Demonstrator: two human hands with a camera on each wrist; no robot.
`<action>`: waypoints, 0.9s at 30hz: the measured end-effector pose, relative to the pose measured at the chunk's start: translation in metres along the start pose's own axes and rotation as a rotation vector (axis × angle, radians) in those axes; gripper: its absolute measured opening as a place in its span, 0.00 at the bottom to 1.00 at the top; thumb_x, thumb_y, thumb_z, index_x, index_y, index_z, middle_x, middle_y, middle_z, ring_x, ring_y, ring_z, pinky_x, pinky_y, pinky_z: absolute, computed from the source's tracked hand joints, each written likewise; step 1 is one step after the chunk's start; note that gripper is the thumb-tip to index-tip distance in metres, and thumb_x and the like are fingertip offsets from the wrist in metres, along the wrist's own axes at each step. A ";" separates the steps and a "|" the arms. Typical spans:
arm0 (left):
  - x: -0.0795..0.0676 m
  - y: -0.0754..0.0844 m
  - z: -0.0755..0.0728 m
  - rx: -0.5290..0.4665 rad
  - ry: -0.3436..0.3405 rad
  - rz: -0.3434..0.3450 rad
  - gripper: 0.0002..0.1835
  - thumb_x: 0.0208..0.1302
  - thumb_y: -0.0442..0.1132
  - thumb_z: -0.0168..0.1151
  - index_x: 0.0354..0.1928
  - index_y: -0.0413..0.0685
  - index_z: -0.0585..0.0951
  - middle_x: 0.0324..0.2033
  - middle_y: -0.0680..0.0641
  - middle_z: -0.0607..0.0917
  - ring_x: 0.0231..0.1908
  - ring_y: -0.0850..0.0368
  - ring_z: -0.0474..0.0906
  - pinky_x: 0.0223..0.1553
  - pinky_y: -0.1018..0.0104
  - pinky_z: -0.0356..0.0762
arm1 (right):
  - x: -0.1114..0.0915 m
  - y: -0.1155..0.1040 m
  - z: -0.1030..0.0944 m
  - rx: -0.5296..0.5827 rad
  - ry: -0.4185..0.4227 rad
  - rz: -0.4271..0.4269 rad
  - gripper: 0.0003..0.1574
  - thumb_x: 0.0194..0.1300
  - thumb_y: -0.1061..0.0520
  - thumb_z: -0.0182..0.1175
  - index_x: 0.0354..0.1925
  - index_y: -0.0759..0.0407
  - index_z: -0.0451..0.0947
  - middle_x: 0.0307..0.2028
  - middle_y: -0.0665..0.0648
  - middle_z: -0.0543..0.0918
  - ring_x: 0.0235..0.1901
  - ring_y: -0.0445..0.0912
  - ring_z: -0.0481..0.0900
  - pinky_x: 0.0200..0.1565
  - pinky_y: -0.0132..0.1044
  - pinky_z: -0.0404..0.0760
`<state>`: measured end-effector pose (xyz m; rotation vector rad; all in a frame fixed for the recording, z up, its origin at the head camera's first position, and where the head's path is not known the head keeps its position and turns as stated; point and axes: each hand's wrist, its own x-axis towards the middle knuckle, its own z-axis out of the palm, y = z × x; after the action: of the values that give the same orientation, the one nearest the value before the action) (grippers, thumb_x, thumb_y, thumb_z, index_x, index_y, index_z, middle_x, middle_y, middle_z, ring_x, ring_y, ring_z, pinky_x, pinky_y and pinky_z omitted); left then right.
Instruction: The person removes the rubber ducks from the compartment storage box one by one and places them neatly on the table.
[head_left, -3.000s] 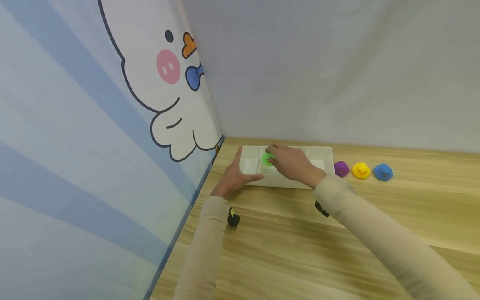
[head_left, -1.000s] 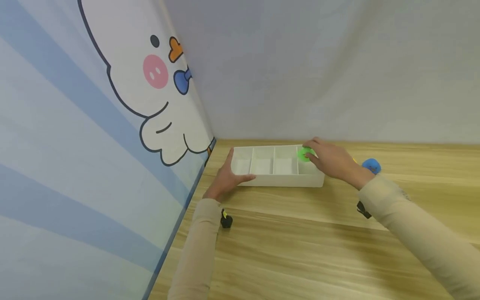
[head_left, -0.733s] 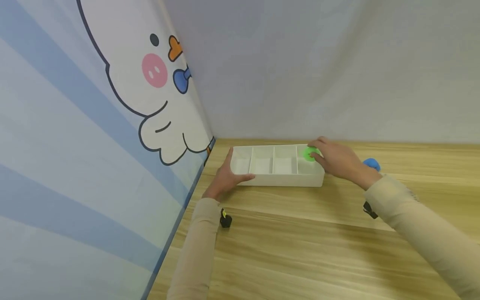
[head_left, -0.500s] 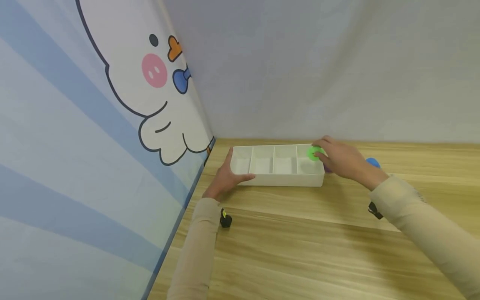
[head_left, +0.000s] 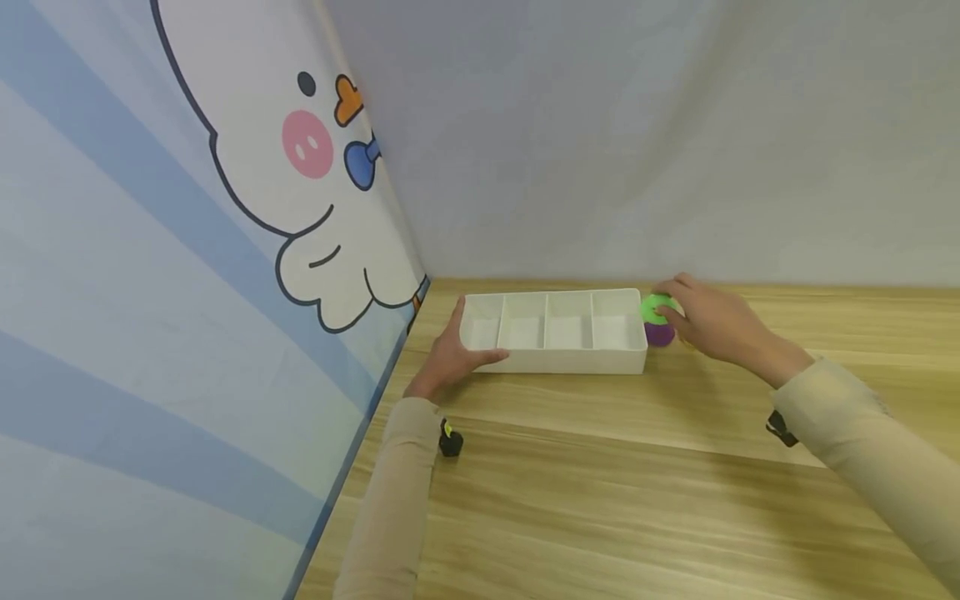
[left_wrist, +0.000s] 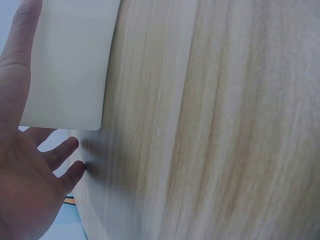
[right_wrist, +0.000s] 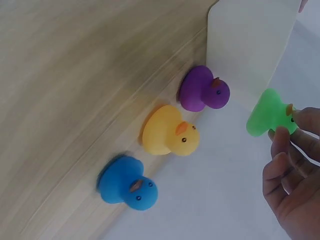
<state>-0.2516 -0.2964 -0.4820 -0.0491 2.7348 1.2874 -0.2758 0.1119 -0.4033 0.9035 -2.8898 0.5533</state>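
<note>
My right hand (head_left: pixel 720 323) pinches a green rubber duck (right_wrist: pixel 267 114) by its head, between thumb and fingers. The duck is in the air just past the right end of a white divided box (head_left: pixel 558 362), over a purple rubber duck (head_left: pixel 660 336) on the table. My left hand (head_left: pixel 447 358) rests around the box's left end, its thumb straight along the front wall and its index finger straight along the end wall. In the left wrist view its other fingers are spread beyond the box's corner. The box's compartments have nothing in them.
In the right wrist view a yellow duck (right_wrist: pixel 164 131) and a blue duck (right_wrist: pixel 127 182) stand in a row with the purple one, beside the box; my right hand mostly hides them in the head view. Wall cloths (head_left: pixel 600 150) rise behind and left of the wooden table (head_left: pixel 570 500).
My right hand has carried the green duck rightward, from over the box's left compartments past its right end. My left hand has stayed at the box, and the head view has shifted slightly.
</note>
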 end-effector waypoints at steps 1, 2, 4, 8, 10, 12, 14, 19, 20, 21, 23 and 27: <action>0.000 0.000 0.000 0.001 -0.002 0.002 0.69 0.49 0.68 0.77 0.78 0.85 0.31 0.83 0.50 0.44 0.81 0.40 0.50 0.77 0.37 0.57 | -0.002 0.002 0.000 -0.001 0.001 0.006 0.22 0.76 0.55 0.57 0.63 0.64 0.74 0.55 0.64 0.81 0.36 0.51 0.83 0.27 0.39 0.76; 0.000 -0.001 0.000 -0.002 -0.003 0.003 0.69 0.49 0.68 0.77 0.78 0.85 0.31 0.83 0.50 0.44 0.81 0.39 0.49 0.77 0.36 0.57 | -0.003 0.003 0.000 -0.005 0.003 0.010 0.22 0.76 0.54 0.58 0.63 0.64 0.75 0.56 0.64 0.81 0.36 0.51 0.83 0.27 0.39 0.76; 0.000 -0.001 0.000 -0.002 -0.004 0.003 0.69 0.48 0.69 0.76 0.77 0.86 0.31 0.83 0.49 0.45 0.81 0.39 0.50 0.77 0.36 0.57 | -0.006 0.006 -0.001 -0.007 0.002 0.010 0.23 0.76 0.55 0.58 0.63 0.65 0.74 0.56 0.65 0.81 0.36 0.52 0.84 0.27 0.39 0.76; -0.001 -0.001 0.000 -0.002 -0.004 0.002 0.69 0.48 0.70 0.76 0.77 0.86 0.31 0.83 0.48 0.46 0.81 0.38 0.50 0.76 0.34 0.58 | -0.012 0.014 -0.005 -0.004 -0.004 0.027 0.24 0.77 0.55 0.57 0.64 0.66 0.74 0.57 0.66 0.80 0.36 0.52 0.83 0.26 0.39 0.76; -0.001 -0.001 0.000 0.000 -0.004 0.001 0.69 0.48 0.70 0.76 0.77 0.87 0.31 0.83 0.48 0.46 0.81 0.37 0.50 0.76 0.34 0.58 | -0.015 0.019 -0.007 -0.005 -0.010 0.035 0.24 0.77 0.55 0.56 0.64 0.66 0.73 0.58 0.67 0.80 0.37 0.54 0.84 0.26 0.41 0.77; 0.000 -0.001 0.000 0.002 -0.004 0.005 0.69 0.48 0.70 0.76 0.77 0.86 0.31 0.83 0.48 0.46 0.80 0.37 0.50 0.76 0.34 0.58 | -0.018 0.024 -0.008 -0.009 -0.013 0.043 0.24 0.78 0.54 0.56 0.65 0.66 0.73 0.59 0.68 0.79 0.40 0.56 0.85 0.29 0.44 0.80; 0.000 -0.001 0.000 0.000 -0.005 0.008 0.69 0.48 0.70 0.76 0.77 0.86 0.31 0.83 0.48 0.46 0.80 0.37 0.50 0.76 0.34 0.58 | -0.021 0.029 -0.009 -0.013 -0.019 0.048 0.24 0.78 0.54 0.55 0.65 0.66 0.72 0.59 0.69 0.79 0.41 0.57 0.85 0.30 0.46 0.81; 0.001 -0.001 0.000 -0.001 -0.006 0.015 0.69 0.48 0.70 0.76 0.77 0.86 0.31 0.83 0.48 0.46 0.80 0.37 0.51 0.76 0.34 0.58 | -0.028 0.038 -0.011 -0.019 -0.033 0.062 0.24 0.78 0.54 0.54 0.65 0.66 0.72 0.58 0.69 0.79 0.35 0.51 0.82 0.26 0.40 0.76; 0.001 -0.001 0.000 0.001 -0.007 0.016 0.69 0.48 0.70 0.76 0.77 0.86 0.31 0.83 0.47 0.46 0.80 0.37 0.51 0.76 0.33 0.58 | -0.030 0.040 -0.011 -0.022 -0.032 0.061 0.24 0.78 0.54 0.55 0.64 0.67 0.72 0.58 0.69 0.79 0.33 0.50 0.81 0.25 0.38 0.74; 0.001 -0.001 0.000 0.001 -0.008 0.017 0.69 0.48 0.70 0.76 0.77 0.86 0.31 0.83 0.48 0.46 0.80 0.37 0.51 0.76 0.33 0.58 | -0.031 0.041 -0.011 -0.024 -0.030 0.061 0.24 0.78 0.54 0.55 0.64 0.67 0.73 0.57 0.69 0.79 0.33 0.49 0.81 0.25 0.37 0.73; 0.001 0.000 0.000 0.005 -0.011 0.016 0.69 0.48 0.70 0.76 0.77 0.86 0.31 0.83 0.47 0.46 0.80 0.36 0.51 0.76 0.33 0.58 | -0.034 0.045 -0.011 -0.028 -0.022 0.055 0.23 0.78 0.55 0.56 0.64 0.67 0.73 0.57 0.69 0.80 0.32 0.49 0.82 0.24 0.37 0.73; 0.000 0.000 0.000 0.004 -0.010 0.007 0.69 0.48 0.69 0.76 0.78 0.85 0.31 0.83 0.48 0.45 0.80 0.37 0.50 0.76 0.34 0.58 | -0.038 0.051 -0.011 -0.036 -0.010 0.058 0.23 0.78 0.55 0.56 0.63 0.67 0.73 0.57 0.70 0.80 0.36 0.53 0.84 0.26 0.41 0.77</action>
<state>-0.2516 -0.2967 -0.4821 -0.0336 2.7315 1.2811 -0.2736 0.1747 -0.4156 0.8232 -2.9329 0.5010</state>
